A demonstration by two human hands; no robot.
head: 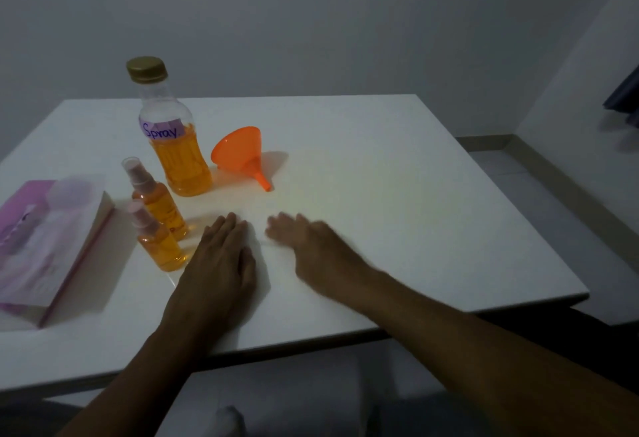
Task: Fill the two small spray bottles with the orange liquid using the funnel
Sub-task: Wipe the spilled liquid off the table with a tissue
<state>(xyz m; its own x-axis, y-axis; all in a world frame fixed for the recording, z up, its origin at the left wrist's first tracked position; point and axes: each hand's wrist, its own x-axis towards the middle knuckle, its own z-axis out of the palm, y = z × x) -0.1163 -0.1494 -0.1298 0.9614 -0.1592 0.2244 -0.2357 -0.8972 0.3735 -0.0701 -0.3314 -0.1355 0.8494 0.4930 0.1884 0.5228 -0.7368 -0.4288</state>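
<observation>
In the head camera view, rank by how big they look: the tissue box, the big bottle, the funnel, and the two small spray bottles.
1. tissue box
2. big bottle
3. funnel
4. far spray bottle and near spray bottle: alike, so not ranked.

Two small spray bottles (152, 194) (160, 245), one large bottle (173, 136), one funnel (242, 155), one tissue box (45, 246), two hands (221, 264) (318, 250)

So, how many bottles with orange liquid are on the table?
3: the tall capped bottle near the funnel, and two small spray bottles, one farther, one nearer. None seems hidden.
</observation>
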